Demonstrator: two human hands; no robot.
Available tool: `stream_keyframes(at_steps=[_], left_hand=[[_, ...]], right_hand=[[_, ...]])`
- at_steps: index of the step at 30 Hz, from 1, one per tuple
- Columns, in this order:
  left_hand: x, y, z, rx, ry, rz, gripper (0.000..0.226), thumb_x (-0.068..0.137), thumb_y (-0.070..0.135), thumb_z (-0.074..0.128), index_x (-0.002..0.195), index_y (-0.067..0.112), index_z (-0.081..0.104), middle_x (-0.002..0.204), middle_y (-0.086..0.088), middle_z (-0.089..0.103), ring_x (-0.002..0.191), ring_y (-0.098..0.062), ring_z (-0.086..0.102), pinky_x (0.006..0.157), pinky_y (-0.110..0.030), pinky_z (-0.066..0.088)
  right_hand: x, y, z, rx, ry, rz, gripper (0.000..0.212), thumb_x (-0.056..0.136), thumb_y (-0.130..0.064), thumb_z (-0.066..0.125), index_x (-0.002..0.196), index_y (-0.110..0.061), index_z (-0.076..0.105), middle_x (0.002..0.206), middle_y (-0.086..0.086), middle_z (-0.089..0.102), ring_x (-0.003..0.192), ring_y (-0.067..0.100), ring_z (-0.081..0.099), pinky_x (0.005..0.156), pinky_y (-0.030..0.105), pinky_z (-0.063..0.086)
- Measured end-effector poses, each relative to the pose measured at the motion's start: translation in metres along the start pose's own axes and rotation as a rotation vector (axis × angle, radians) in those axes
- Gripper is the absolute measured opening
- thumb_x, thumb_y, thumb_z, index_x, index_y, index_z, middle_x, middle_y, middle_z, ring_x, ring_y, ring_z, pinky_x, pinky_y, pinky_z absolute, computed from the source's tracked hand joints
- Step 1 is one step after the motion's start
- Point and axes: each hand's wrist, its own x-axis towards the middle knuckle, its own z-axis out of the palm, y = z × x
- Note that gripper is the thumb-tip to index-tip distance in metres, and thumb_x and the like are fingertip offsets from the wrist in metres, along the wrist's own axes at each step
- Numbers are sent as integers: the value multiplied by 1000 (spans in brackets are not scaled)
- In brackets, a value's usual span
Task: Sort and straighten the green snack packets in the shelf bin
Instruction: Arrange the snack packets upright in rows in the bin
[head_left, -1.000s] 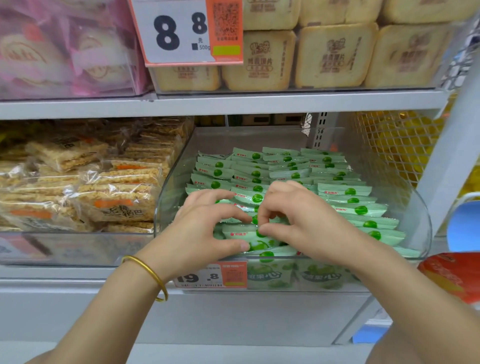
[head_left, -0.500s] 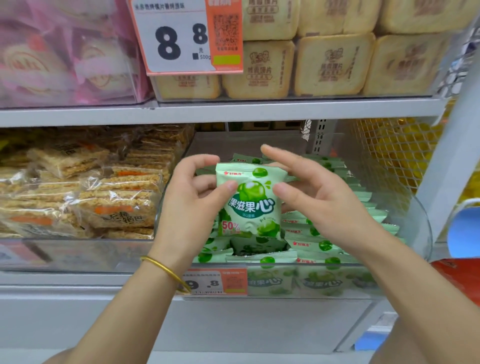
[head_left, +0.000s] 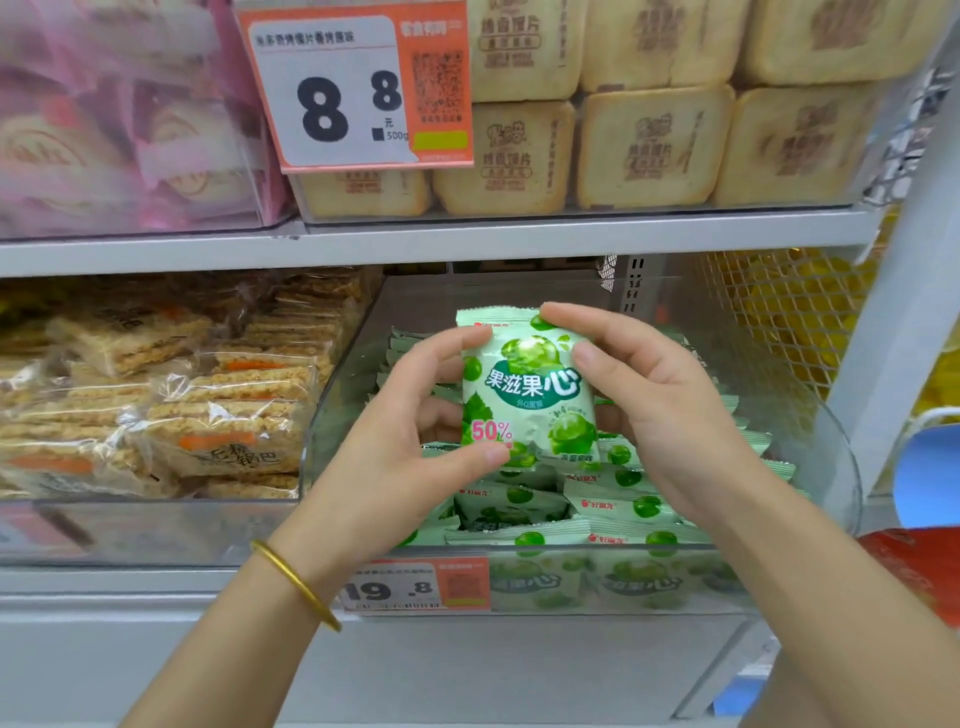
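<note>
A grey metal store shelf (head_left: 467, 239) fills the view, seen from a person's head looking forward and slightly down. On its upper level sit pink-wrapped snacks (head_left: 119, 130) at the left and stacked pale square biscuit packs (head_left: 654, 145) at the right, with a large orange-and-white price tag (head_left: 358, 88) reading 8.8 hanging in front of them. On the lower level, toward the left edge, a clear bin holds crispy rice cakes (head_left: 171, 395) in transparent wrappers. Beside it, toward the right edge of the shelf, stands the clear plastic shelf bin (head_left: 826, 467) with a curved front wall. Inside it lie rows of green snack packets (head_left: 623, 499), overlapping, most tilted back in lines along the right side and rear, looser and less even at the front left. A small price label (head_left: 415, 584) reading 19.8 is fixed to the bin's front wall at the shelf's front edge.

Both bare forearms reach up from the bottom of the view. The left hand (head_left: 395, 447) and the right hand (head_left: 665, 415) together grip one green packet (head_left: 530, 389), held upright above the middle of the bin with its printed front facing the camera. The left thumb presses the packet's lower left corner while the left fingers curl at its upper left edge. The right index finger rests along the top edge, the right thumb on the upper right of the front, other fingers behind it. A gold bangle (head_left: 296, 582) circles the left wrist.
</note>
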Motion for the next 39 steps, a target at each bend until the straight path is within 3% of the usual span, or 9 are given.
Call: stream_keyframes(at_steps=[8,12,14,19,21,24,28,33,39], left_hand=[[0,0,1,56,-14,26,72,78,7,73,128,49,42,126,8,50,95,-12,64,88,-27,51],[-1,-4,6,424,186,160,59,79,14,72,124,43,49,109,16,42,97,2,46,89,-9,37],[-1,-4,11,480,224,205,51,79,11,70,123,32,54,103,15,40,91,0,46,84,-10,39],[-2,-7,20,469,171,123,71,68,56,61,132,31,44,113,25,32,110,1,41,91,-13,38],[-1,-8,20,505,190,142,64,70,48,66,128,30,46,111,17,36,112,1,40,93,-13,36],[-1,-3,16,409,226,165,48,82,13,68,119,36,48,110,16,50,107,7,46,88,-4,35],[-3,2,11,15,201,95,76,82,-2,65,125,49,29,111,11,66,102,-6,64,84,-24,53],[-7,3,9,-116,74,119,79,83,-1,65,131,50,26,115,4,65,96,-17,68,74,-27,56],[-8,6,9,-114,-39,136,71,74,4,69,129,40,40,136,2,48,113,-10,59,86,-22,51]], right_hand=[[-3,1,0,17,18,3,29,97,-12,46,106,-30,67,98,-1,72,85,15,68,68,40,56],[-5,-1,0,-8,68,-50,29,95,-8,50,108,-29,65,105,-2,68,83,12,69,62,33,58],[-6,-2,2,4,66,-78,29,94,-5,52,111,-26,61,110,-2,65,84,13,69,61,31,58],[-11,-2,10,62,-33,-104,31,90,-3,55,117,-19,54,109,-2,60,86,14,69,65,34,59],[-12,-1,12,26,-90,-118,36,91,-7,58,122,-24,53,110,4,57,88,18,69,70,36,59],[-12,1,13,-65,-58,-168,48,87,-15,60,127,-39,49,104,1,54,88,19,66,75,34,57],[-7,1,2,-263,73,-215,37,88,-20,64,114,-44,61,122,-6,52,102,7,59,89,28,50],[-6,0,0,-44,-63,-99,35,82,-20,68,114,-34,65,121,-7,64,90,14,65,72,30,55],[-7,2,0,26,-40,-87,35,85,-9,64,114,-27,64,113,-1,68,88,17,64,67,34,53]])
